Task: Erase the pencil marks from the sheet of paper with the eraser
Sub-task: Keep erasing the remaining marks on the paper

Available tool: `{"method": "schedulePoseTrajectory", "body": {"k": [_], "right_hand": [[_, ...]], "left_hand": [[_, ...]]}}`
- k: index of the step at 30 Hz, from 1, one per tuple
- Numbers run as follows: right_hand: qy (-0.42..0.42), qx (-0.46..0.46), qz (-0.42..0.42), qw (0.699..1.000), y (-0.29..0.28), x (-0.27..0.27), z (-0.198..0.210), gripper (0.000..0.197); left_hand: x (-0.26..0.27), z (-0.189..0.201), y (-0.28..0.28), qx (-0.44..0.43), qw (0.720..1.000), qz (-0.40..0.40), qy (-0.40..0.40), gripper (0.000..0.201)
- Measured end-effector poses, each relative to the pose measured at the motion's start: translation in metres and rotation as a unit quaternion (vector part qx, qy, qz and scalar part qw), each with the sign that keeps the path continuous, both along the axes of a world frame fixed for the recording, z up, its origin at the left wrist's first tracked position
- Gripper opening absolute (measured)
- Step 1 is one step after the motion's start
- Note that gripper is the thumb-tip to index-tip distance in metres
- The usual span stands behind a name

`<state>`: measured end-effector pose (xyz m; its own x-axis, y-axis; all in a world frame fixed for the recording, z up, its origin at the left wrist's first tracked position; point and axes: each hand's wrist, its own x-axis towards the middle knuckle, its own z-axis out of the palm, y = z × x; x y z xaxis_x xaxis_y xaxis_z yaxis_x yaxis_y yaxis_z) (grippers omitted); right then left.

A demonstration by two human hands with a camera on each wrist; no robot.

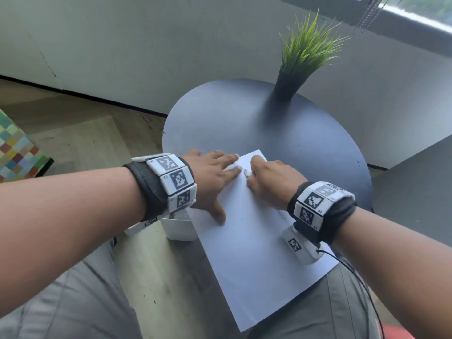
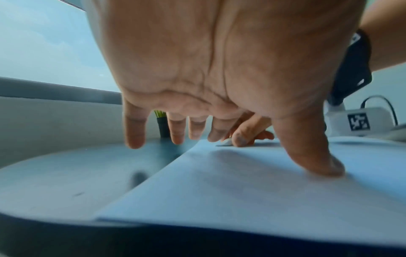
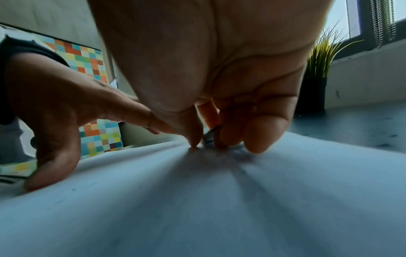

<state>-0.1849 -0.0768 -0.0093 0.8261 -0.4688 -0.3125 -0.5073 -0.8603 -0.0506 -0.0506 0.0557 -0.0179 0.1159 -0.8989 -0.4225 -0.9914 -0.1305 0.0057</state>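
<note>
We see the left hand (image 1: 209, 177) flat, fingers spread, pressing the paper (image 1: 256, 241) on the table (image 1: 244, 113); just beside it, the right hand (image 1: 271, 182) pinches the eraser (image 1: 246, 172) against the paper.

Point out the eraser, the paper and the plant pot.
eraser (image 1: 246, 172), head view, its white tip beside the right fingers
paper (image 1: 254, 260), head view, bare middle
plant pot (image 1: 288, 85), head view, dark wall

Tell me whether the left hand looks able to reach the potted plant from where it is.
Probably yes. The left hand lies flat on the paper, and only bare tabletop lies between it and the potted plant; lifting it would free the sheet.
</note>
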Motion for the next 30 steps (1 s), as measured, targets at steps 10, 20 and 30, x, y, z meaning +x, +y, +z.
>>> {"method": "schedulePoseTrajectory", "body": {"k": [10,20,30], "right_hand": [[-0.013,-0.029,-0.040,0.999,-0.032,0.010,0.004,0.024],[-0.019,-0.051,-0.043,0.998,-0.040,0.003,0.004,0.024],[-0.006,-0.046,-0.030,0.998,-0.029,0.013,0.007,0.022]], "left_hand": [[-0.006,-0.001,-0.001,0.016,0.999,-0.044,0.000,0.109],[-0.005,-0.004,0.000,0.010,0.999,-0.032,0.018,0.109],[-0.005,-0.001,-0.002,0.021,0.999,-0.029,0.025,0.106]]}}
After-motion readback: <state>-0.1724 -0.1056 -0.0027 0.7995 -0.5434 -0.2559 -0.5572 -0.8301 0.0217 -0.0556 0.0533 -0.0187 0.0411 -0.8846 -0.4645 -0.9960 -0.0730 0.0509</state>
